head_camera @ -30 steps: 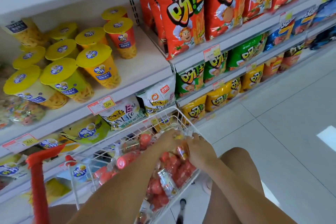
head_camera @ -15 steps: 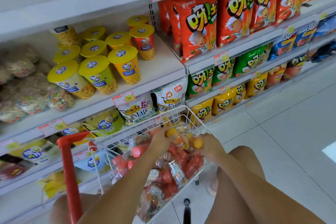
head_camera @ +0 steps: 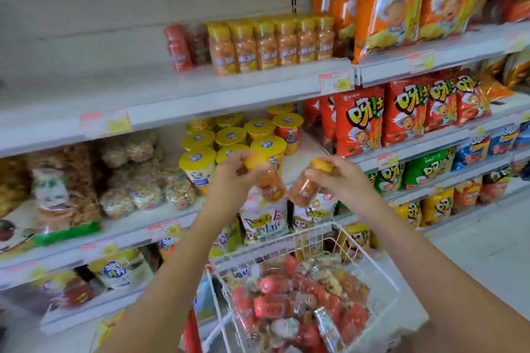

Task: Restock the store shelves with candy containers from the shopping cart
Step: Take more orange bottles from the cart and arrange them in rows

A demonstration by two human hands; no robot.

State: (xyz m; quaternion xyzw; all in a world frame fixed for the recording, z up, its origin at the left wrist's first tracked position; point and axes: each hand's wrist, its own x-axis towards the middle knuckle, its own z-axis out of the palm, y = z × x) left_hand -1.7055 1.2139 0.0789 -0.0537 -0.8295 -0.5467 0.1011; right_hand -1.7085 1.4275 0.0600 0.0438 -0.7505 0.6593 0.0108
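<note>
My left hand (head_camera: pixel 231 175) grips a yellow-capped candy container (head_camera: pixel 265 178) by its top. A second yellow-capped container (head_camera: pixel 307 183) hangs from my right hand (head_camera: pixel 342 178), held by its cap. Both are raised above the white wire shopping cart (head_camera: pixel 370 255), which holds several red-capped and wrapped candy containers (head_camera: pixel 275 285). On the upper shelf (head_camera: pixel 200 89) stands a row of matching yellow-capped containers (head_camera: pixel 269 43), with red-capped ones (head_camera: pixel 179 46) to their left.
Yellow-lidded snack cups (head_camera: pixel 229 137) and bagged snacks (head_camera: pixel 137 178) fill the middle shelf. Red and orange chip bags (head_camera: pixel 401 114) hang in the bay to the right. The cart's red handle (head_camera: pixel 192 332) is at the bottom. Pale tiled floor (head_camera: pixel 487 252) lies on the right.
Both hands have come up out of the cart, each lifting a yellow-capped container. The view has tilted upward, and the upper shelf with matching containers has come into sight.
</note>
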